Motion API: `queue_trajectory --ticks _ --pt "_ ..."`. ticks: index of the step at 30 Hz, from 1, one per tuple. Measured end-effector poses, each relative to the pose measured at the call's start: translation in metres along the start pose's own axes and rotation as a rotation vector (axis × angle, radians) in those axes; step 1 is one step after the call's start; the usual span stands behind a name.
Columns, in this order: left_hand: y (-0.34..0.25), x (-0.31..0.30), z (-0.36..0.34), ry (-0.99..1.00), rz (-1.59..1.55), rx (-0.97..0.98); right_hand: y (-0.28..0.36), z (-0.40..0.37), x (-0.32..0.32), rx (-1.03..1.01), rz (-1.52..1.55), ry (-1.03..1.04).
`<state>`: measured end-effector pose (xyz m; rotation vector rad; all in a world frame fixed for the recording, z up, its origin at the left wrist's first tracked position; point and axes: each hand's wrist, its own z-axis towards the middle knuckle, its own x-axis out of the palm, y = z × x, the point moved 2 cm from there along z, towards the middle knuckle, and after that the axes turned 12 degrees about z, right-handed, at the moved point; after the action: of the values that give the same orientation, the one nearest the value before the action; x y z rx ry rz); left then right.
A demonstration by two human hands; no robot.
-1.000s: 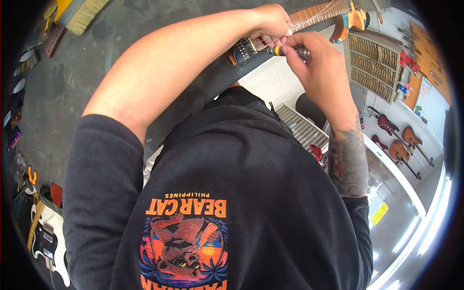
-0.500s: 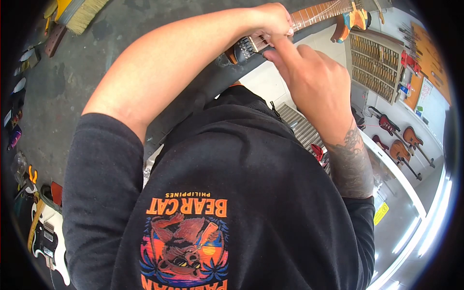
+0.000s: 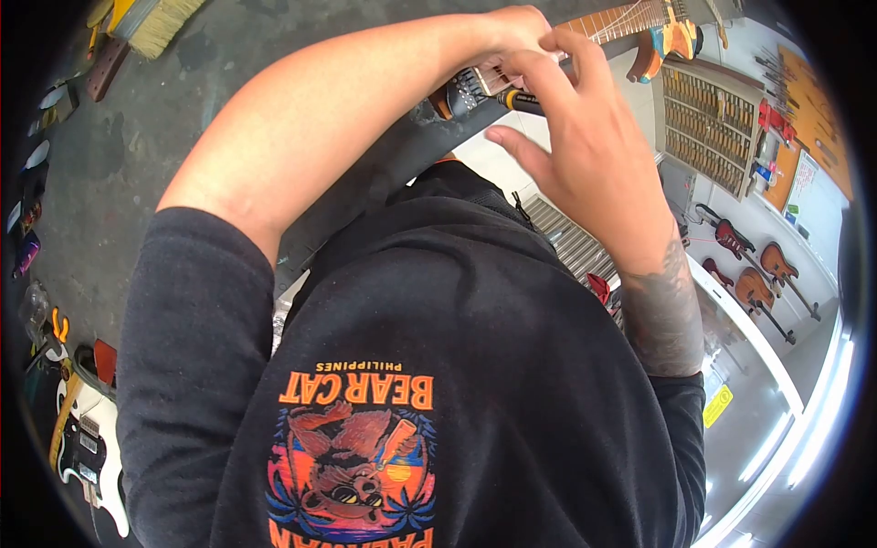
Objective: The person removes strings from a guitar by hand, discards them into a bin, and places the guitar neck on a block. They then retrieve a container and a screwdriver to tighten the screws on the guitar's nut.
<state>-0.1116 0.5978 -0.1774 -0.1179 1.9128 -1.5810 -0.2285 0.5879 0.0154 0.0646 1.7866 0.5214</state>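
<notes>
An electric guitar lies along the workbench edge at the top, its fretted neck (image 3: pixel 614 25) running to the upper right. My left hand (image 3: pixel 519 35) is closed over the neck beside the headstock (image 3: pixel 459 97), where metal tuners show; its fingertips are partly hidden. Loose-looking strings cross the fretboard. My right hand (image 3: pixel 594 128) hovers over the near side of the neck, thumb stretched out and fingers bent apart, the index and middle fingertips close to my left hand. Under its fingers shows a black-and-yellow tool handle (image 3: pixel 523 101), the rest of it hidden.
The dark workbench (image 3: pixel 110 192) holds a brush (image 3: pixel 160 27) at top left and orange-handled pliers (image 3: pixel 60 324) lower left. Below them is a white guitar (image 3: pixel 102 438). On the right are a tool rack (image 3: pixel 708 114) and several guitars (image 3: pixel 756 285) on the wall.
My right hand has lifted slightly off my left hand; its pinch has opened, with thumb and fingers spreading. The tool handle now shows beneath it. My left hand stays in place.
</notes>
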Motion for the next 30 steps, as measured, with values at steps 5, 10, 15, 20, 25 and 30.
queue_trajectory --ticks 5,10,15,20,25,30 --pt "0.003 0.023 0.006 0.064 -0.577 -0.326 -0.004 -0.002 -0.001 0.018 -0.199 0.173" --pt "-0.023 -0.001 -0.012 -0.022 -0.228 -0.236 -0.006 -0.002 -0.010 -0.238 0.058 0.064" --pt "-0.015 0.010 -0.003 0.091 -0.526 -0.366 -0.010 -0.010 -0.023 -0.103 0.180 -0.035" --pt "-0.004 0.018 0.005 0.116 -0.548 -0.347 -0.017 -0.021 -0.024 0.053 0.253 -0.082" --pt "-0.007 0.015 -0.001 0.081 -0.626 -0.361 -0.022 -0.026 -0.018 0.089 0.217 -0.116" --pt "-0.010 0.013 -0.003 0.078 -0.606 -0.364 -0.024 -0.029 -0.002 0.228 0.240 -0.156"
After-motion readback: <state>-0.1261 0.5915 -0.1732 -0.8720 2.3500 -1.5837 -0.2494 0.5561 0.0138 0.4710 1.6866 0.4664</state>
